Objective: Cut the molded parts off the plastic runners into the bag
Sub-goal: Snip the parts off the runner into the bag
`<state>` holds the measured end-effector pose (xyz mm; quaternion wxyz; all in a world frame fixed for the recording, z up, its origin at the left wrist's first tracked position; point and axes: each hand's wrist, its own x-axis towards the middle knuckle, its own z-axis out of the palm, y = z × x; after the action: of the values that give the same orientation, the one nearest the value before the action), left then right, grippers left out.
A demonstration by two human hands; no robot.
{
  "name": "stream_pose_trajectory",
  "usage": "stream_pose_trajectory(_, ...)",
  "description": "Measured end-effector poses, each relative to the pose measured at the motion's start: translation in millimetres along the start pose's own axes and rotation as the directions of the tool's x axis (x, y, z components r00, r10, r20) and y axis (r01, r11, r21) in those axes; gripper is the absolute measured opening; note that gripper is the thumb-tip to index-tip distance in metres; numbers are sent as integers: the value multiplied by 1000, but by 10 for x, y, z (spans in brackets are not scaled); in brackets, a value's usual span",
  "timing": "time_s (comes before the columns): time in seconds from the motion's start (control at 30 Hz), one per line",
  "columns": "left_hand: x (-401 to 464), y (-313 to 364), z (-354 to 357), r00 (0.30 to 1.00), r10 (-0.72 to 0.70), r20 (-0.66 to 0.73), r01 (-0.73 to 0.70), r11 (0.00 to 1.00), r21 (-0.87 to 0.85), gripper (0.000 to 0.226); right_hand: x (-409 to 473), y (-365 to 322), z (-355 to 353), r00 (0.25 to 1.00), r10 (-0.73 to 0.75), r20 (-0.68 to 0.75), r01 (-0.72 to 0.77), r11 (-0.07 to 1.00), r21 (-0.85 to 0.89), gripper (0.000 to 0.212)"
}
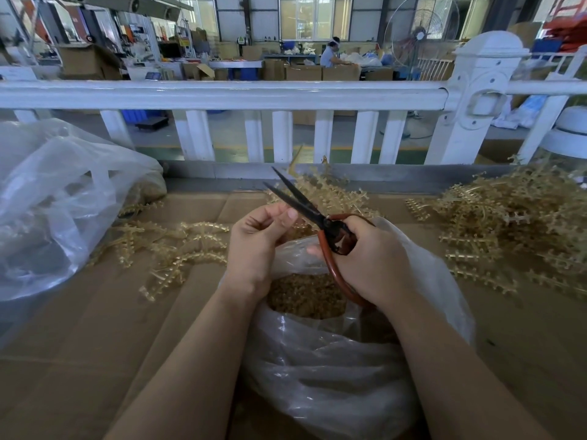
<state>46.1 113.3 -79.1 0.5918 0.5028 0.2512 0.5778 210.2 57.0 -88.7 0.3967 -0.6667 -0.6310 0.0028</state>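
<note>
My right hand grips the red handles of black-bladed scissors, whose blades are parted and point up and to the left. My left hand is held over the bag with its fingers curled and the thumb pressed to them; what it pinches is hidden. Below both hands sits an open clear plastic bag holding a heap of small tan cut parts. Tan plastic runners lie in piles at the right, behind the hands and at the left.
Flattened cardboard covers the table. A large crumpled clear bag lies at the left. A white railing runs along the table's far edge, with a workshop and a seated person beyond. A white object stands at far right.
</note>
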Motion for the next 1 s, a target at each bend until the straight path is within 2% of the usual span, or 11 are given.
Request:
stream_pose_trajectory(0.37, -11, 25, -2, 999, 13, 47, -12, 999, -38, 14, -11, 4, -24, 998, -67, 6, 67, 983, -171, 63)
stream_pose_trajectory(0.63, -5, 48, -13, 997, -23, 77, 30, 995, -96, 21, 2, -25, -43, 996, -82, -23, 74, 969, -237, 56)
stream_pose_trajectory(1.0, 18, 34, -39, 995, -65, 70, 71, 994, -87, 7, -11, -30, -31, 990, -103, -97, 79, 970, -230, 65)
